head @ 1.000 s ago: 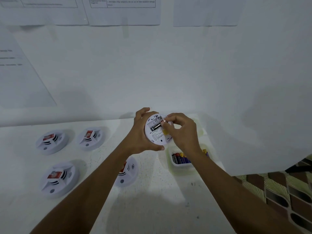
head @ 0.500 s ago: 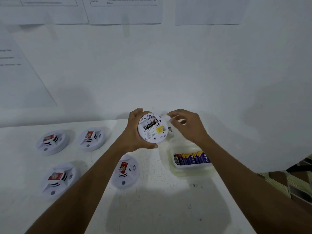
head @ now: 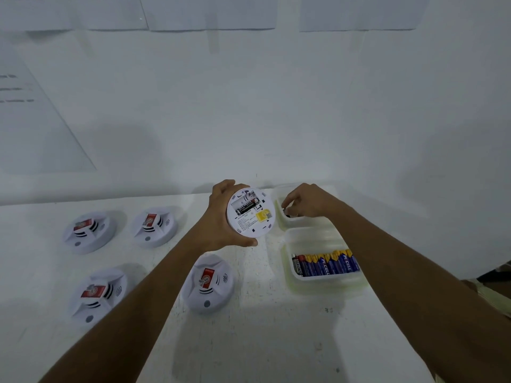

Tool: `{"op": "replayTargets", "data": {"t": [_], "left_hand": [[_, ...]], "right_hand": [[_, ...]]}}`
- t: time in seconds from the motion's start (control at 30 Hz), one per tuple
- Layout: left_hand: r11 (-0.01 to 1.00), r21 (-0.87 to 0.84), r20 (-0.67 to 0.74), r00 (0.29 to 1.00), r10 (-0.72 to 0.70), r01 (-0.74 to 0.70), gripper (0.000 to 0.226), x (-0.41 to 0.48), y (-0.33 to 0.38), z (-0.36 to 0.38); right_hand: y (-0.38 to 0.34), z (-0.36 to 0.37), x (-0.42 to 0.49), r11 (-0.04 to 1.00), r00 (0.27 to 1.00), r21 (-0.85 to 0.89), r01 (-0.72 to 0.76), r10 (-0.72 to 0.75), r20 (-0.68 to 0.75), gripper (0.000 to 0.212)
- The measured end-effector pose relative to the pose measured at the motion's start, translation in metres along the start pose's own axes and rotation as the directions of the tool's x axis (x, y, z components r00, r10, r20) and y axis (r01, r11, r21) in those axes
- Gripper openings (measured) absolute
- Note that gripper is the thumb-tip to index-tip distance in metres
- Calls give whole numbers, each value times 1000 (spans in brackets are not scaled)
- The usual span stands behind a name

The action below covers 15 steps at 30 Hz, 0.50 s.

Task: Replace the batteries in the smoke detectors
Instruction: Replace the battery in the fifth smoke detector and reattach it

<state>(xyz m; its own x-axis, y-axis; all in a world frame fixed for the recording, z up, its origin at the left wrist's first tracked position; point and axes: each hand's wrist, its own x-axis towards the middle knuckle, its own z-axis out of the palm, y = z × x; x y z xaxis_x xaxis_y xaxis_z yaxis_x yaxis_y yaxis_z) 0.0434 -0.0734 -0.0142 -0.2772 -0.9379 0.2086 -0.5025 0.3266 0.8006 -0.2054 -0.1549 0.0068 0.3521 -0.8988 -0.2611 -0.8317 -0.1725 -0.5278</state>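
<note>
- The left hand (head: 221, 217) wraps around an upturned smoke detector (head: 251, 212), its battery bay open with one dark cell visible inside.
- The right hand (head: 307, 201) reaches into the far tray (head: 284, 222), fingertips pinched on something small and dark, probably a used cell.
- Fresh batteries (head: 326, 265) wait in the near tray.
- Four detectors (head: 208, 283) lie face up on the white bench (head: 262, 341), seemingly undone.
- Papers hang on the pale wall.

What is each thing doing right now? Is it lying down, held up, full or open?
Round white smoke detector in hand: held up, back showing, battery bay open, one battery inside.
Four white smoke detectors on the table: lying face up, untouched.
Near clear plastic tray: holds a row of blue-and-yellow batteries.
Far clear plastic tray: right hand reaching in.
Left hand: gripping the detector.
</note>
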Motion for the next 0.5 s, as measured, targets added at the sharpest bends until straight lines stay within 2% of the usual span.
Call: {"op": "replayTargets", "data": {"t": [0.2,0.33,0.4,0.5], "left_hand": [[1000,1,10,1000,3,-3,106,4,-1,2],[1000,-3,19,1000,0,0,106,3,-1,2],[1000,10,14,1000,5,-6,106,3,-2,2],[999,36,22,1000,-1,0,106,0,-1,3]], "right_hand": [[2,-2,-4,996,997,81,41,-34,-76,13],[-8,-11,-20,968,960,214,131,-70,-272,18],[-23,-12,-36,915,933,349,204,-73,-353,15],[-49,-7,-59,775,903,537,334,-100,-418,13]]}}
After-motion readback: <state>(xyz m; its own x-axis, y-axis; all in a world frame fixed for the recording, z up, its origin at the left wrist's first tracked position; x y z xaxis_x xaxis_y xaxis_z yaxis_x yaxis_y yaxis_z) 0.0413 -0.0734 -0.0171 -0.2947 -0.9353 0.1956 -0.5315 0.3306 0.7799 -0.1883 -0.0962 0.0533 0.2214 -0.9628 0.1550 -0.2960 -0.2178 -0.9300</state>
